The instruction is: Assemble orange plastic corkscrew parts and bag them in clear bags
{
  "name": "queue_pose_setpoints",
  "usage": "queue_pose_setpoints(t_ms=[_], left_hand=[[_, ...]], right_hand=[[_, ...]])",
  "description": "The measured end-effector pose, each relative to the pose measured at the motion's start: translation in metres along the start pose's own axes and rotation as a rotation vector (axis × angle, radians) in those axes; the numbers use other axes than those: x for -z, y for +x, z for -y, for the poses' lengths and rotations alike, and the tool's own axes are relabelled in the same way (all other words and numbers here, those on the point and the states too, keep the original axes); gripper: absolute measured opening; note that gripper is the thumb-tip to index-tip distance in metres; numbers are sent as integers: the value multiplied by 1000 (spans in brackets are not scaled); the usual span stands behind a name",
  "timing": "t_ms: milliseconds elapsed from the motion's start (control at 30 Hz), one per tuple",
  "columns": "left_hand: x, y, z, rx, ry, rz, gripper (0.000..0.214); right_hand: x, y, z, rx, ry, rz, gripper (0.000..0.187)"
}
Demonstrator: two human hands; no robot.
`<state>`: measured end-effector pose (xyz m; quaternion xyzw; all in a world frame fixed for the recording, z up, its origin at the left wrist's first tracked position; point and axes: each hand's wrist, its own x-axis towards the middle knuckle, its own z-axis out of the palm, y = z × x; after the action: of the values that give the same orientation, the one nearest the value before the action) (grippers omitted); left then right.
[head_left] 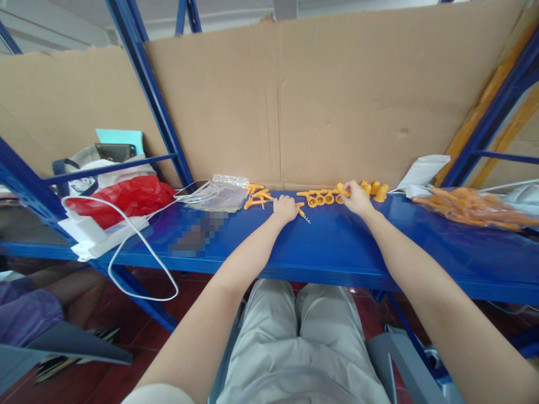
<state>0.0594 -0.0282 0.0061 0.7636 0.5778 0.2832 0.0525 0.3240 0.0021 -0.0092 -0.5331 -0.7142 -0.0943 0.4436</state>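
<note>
An orange corkscrew (301, 211) is held at the counter's (337, 241) middle, its spiral pointing toward four o'clock; the handle is mostly hidden by the left hand (285, 209), whose fingers are curled closed around it. By the right hand (357, 196), an orange piece (341, 188) is pinched between thumb and fingers; whether it is lifted cannot be told.

With the corkscrew as dial centre, a clear bag (467, 209) filled with orange parts is seen at three o'clock, and a flatter clear bag (217, 196), its contents unclear, at nine. Farther toward nine, a red bag (135, 196) is crumpled, its contents hidden.

A dark patch (197, 233) at eight o'clock is blurred into squares.

More corkscrews (257, 196) are piled near ten o'clock, ringed orange parts (320, 200) are lined up at two, and orange cups (381, 193) are grouped at three, just beyond the right hand. At nine, the counter's far-left end is crossed by a white cable (126, 219) and a power strip (109, 238). The back is closed off by cardboard (337, 95) at twelve.
</note>
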Motion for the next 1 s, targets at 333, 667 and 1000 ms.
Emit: queue_pose_setpoints(t_ms=[333, 667, 1000], left_hand=[[16, 8, 15, -69, -153, 229, 13], [28, 10, 19, -127, -22, 291, 10], [29, 4, 9, -78, -91, -43, 19]], right_hand=[[1, 0, 5, -1, -1, 16, 19], [0, -1, 2, -19, -72, 8, 23], [-1, -1, 35, 153, 9, 108, 32]])
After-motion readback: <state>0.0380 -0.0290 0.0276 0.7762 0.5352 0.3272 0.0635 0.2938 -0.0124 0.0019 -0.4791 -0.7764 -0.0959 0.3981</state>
